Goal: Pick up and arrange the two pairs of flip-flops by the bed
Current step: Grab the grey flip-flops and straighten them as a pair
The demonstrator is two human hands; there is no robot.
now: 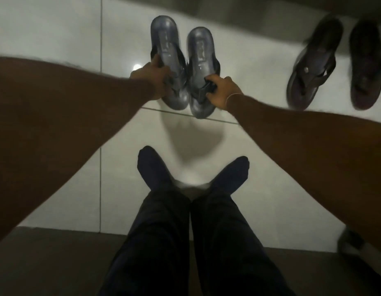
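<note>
Two grey flip-flops lie side by side on the white tiled floor ahead of me. My left hand [152,82] grips the strap of the left grey flip-flop [166,45]. The black strap of the right grey flip-flop [200,52] is held in my right hand [222,91]. A second, darker pair sits at the upper right: a dark flip-flop with a grey sole [311,67] and a blackish one [367,69] beside it, both untouched and blurred.
My legs in dark trousers and dark socks [155,165] stand on the white tiles [57,28]. A dark band [249,9], perhaps the bed's base, runs along the top. A darker floor strip [57,263] crosses the bottom.
</note>
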